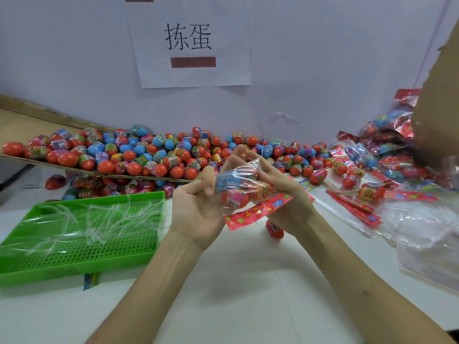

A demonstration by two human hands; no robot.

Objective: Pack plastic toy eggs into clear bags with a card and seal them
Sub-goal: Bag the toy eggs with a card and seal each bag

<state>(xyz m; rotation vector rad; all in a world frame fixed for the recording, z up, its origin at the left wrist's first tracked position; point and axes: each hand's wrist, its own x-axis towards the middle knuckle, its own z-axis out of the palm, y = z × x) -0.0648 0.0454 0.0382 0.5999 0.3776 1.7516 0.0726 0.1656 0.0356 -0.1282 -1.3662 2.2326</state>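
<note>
Step in hand: closing a filled bag. Both hands are clamped on one clear bag (238, 187), held up over the worktop (248, 281). The left hand (196, 202) is palm-up with fingers curled round the bag's left side, and the right hand (285, 192) grips it from the right. Several toy eggs (234, 198) are already inside, and the red printed card (258, 211) sits at the near end. Can't tell whether the mouth is sealed yet. My read is loading is done and sealing is next: settle the eggs away from the card end, flatten that end, close it square. The film is slippery, so the eggs could shift. The surface is a white worktop. On it are a green tray (82, 266) of clear strips (94, 219) on the left and a big pile of loose eggs (139, 155) on a cardboard sheet (22, 125) behind. One stray egg (274, 229) lies just under the hands. Flat empty bags (355, 207) and packed bags (392, 155) are on the right, beside a cardboard box (439, 108). Behind is a pale wall (323, 58) with a paper sign (191, 43).
</note>
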